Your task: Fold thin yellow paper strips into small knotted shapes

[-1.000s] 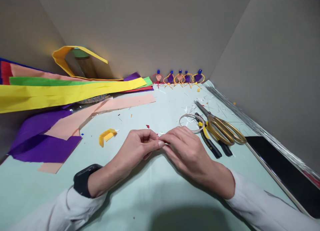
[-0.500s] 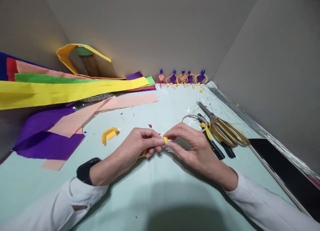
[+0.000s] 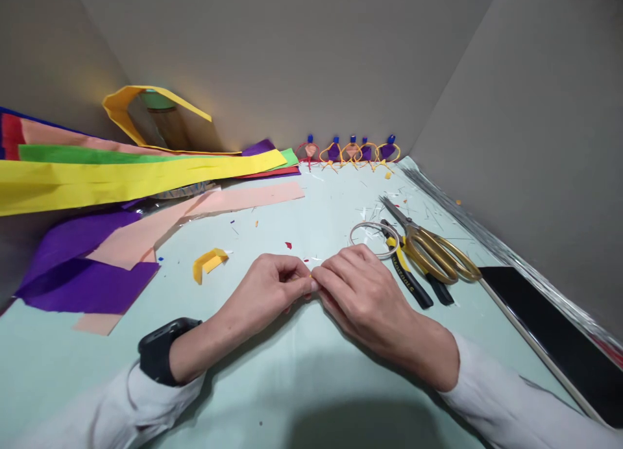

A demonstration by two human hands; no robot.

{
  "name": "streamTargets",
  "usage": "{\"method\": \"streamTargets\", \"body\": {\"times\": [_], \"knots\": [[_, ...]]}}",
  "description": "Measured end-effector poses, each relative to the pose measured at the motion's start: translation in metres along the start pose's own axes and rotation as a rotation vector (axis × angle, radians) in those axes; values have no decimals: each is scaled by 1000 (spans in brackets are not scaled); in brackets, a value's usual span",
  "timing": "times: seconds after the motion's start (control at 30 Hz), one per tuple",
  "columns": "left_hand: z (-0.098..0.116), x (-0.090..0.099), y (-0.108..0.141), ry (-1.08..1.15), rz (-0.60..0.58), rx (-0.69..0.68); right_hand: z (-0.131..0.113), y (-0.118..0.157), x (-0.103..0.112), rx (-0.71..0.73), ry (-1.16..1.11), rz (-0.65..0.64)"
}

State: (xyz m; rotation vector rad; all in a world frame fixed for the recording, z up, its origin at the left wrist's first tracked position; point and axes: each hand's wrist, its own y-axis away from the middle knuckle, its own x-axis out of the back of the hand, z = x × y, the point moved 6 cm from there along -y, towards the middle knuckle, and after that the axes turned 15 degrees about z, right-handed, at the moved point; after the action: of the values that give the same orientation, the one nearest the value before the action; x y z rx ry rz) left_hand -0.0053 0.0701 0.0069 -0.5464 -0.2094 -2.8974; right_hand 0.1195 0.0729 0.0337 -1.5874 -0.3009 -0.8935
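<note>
My left hand (image 3: pixel 265 290), with a black watch on the wrist, pinches a tiny piece of yellow paper between thumb and forefinger. My right hand (image 3: pixel 367 296) meets it at the fingertips, its fingers closed together over the same piece. Only a speck of the yellow paper (image 3: pixel 310 276) shows between them; the fingers hide the rest. To the left of my hands lies a folded yellow paper strip (image 3: pixel 214 261). Just beyond my right hand are a pale ring-shaped roll (image 3: pixel 354 232), pliers with black and yellow handles (image 3: pixel 413 285) and gold-handled scissors (image 3: pixel 431 251).
Coloured paper strips (image 3: pixel 146 176) and a purple sheet (image 3: pixel 92 283) lie at the left. Several small looped figures (image 3: pixel 353 152) lean on the back wall. Thin wires (image 3: pixel 467 222) run along the right edge, near a black phone-like slab (image 3: pixel 555 339). Scraps and wire bits dot the tabletop (image 3: pixel 272 377).
My right hand has turned palm-down and its fingers have closed over the yellow piece, covering most of it. The view has shifted slightly.
</note>
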Motion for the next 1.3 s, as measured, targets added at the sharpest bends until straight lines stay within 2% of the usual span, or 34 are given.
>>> {"method": "streamTargets", "body": {"times": [0.1, 0.17, 0.23, 0.37, 0.43, 0.57, 0.73, 1.3], "knots": [[-2, 0, -1, 34, -7, 22, 2, 2, -1, -62, -82, 16], [-4, 0, -2, 93, -22, 51, 8, 3, -2, -177, -245, 42], [-6, 1, -3, 172, -18, 85, 20, 5, -5, -378, -456, 64], [-8, 3, -5, 283, 13, 159, 45, 14, -17, -897, -877, 117], [-8, 4, -5, 301, 22, 176, 50, 17, -22, -1039, -1046, 143], [-9, 4, -5, 315, 28, 179, 54, 24, -29, -1210, -1223, 169], [-10, 3, -6, 325, 12, 173, 56, 29, -36, -1327, -1335, 198], [-14, 2, -5, 289, -13, 122, 52, 29, -41, -1394, -1398, 209]]}}
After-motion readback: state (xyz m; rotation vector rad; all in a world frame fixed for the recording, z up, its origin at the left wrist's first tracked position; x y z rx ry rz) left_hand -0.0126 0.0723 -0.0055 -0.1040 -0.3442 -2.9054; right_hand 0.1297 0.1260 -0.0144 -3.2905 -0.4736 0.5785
